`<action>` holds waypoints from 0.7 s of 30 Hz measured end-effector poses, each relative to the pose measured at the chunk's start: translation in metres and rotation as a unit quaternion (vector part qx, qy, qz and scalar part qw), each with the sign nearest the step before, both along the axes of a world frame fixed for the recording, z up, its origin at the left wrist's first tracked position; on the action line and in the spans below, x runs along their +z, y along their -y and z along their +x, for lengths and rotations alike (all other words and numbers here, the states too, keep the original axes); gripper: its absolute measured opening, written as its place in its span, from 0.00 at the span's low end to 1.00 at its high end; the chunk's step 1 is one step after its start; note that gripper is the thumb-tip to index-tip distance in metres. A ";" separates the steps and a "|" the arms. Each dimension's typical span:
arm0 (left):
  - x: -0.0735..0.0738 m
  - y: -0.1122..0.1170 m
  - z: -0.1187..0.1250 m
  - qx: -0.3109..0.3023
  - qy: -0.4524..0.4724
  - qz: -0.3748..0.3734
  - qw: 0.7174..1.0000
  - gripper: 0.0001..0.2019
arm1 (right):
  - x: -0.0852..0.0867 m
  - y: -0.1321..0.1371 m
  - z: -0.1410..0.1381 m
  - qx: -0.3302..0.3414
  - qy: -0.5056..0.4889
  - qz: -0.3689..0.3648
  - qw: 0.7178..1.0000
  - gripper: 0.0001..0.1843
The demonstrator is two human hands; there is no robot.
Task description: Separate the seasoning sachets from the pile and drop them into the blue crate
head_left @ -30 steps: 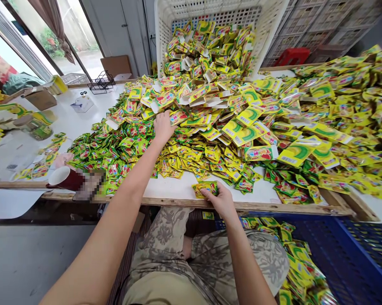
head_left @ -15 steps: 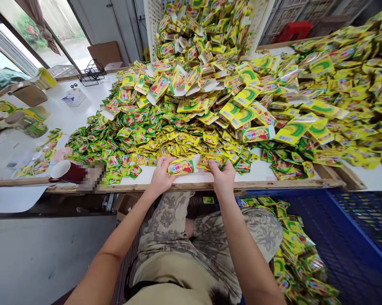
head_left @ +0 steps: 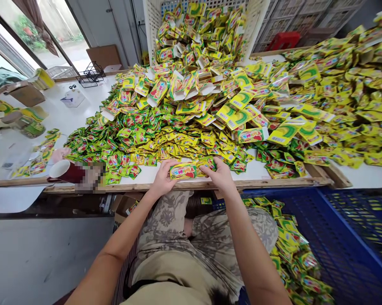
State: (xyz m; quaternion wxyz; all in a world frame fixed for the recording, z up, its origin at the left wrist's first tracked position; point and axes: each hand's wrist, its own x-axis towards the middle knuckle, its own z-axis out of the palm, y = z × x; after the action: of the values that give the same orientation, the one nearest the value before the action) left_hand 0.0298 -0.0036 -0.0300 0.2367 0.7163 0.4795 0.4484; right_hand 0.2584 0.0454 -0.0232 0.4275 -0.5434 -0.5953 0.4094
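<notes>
My left hand is closed around the left end of a small printed yellow-and-green carton, held flat above the table's front edge. At the carton's right end, my right hand pinches green-and-yellow sachets. They meet the carton's end; how far inside they reach, and how many there are, I cannot tell. Just behind both hands lies a heap of yellow sachets, with green sachets to its left. More printed cartons, some with open flaps, are piled on top farther back.
A white plastic crate full of cartons stands behind the heap. To the left is a dark red mug near the wooden table edge. A blue crate with filled packs sits low at my right.
My right hand has moved slightly left, bringing the sachets up against the carton's end. The white flap seen there before no longer shows. The view has shifted a little.
</notes>
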 end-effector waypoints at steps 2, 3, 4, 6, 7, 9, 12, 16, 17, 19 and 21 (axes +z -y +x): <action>-0.002 -0.002 0.001 -0.004 0.025 0.007 1.000 0.23 | 0.000 0.000 -0.006 -0.023 -0.023 -0.004 0.999 0.19; -0.004 -0.003 0.002 -0.004 0.042 0.010 0.999 0.23 | 0.000 0.002 -0.011 -0.037 -0.039 -0.007 0.999 0.19; -0.006 -0.003 0.004 -0.003 0.061 0.008 0.998 0.24 | -0.001 0.004 -0.016 -0.053 -0.061 -0.008 0.997 0.19; -0.011 -0.005 0.009 0.000 0.102 -0.011 0.995 0.25 | -0.003 0.008 -0.026 -0.082 -0.096 -0.004 0.992 0.19; -0.014 -0.005 0.012 0.002 0.121 -0.027 0.992 0.27 | -0.004 0.010 -0.030 -0.089 -0.101 0.006 0.991 0.19; -0.017 -0.006 0.016 0.004 0.158 -0.058 0.986 0.29 | -0.005 0.012 -0.034 -0.078 -0.093 0.026 0.992 0.17; -0.018 -0.008 0.017 -0.005 0.201 -0.072 0.977 0.30 | -0.007 0.009 -0.030 -0.022 -0.082 0.012 0.996 0.16; -0.015 -0.009 0.014 -0.013 0.203 -0.057 0.978 0.25 | -0.008 0.003 -0.012 0.038 -0.083 -0.058 0.994 0.17; -0.014 -0.009 0.014 -0.012 0.196 -0.058 0.979 0.24 | -0.007 0.002 -0.009 0.057 -0.082 -0.074 0.992 0.18; -0.012 -0.008 0.012 -0.014 0.181 -0.062 0.981 0.25 | -0.004 0.000 -0.003 0.103 -0.074 -0.099 0.987 0.19; -0.011 -0.007 0.010 -0.022 0.169 -0.065 0.983 0.27 | 0.000 -0.001 -0.001 0.152 -0.060 -0.113 0.980 0.19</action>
State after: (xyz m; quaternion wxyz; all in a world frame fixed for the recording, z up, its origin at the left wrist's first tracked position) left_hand 0.0403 0.0033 -0.0410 0.3704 0.6236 0.4448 0.5254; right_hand 0.2577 0.0464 -0.0227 0.3307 -0.4659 -0.5943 0.5661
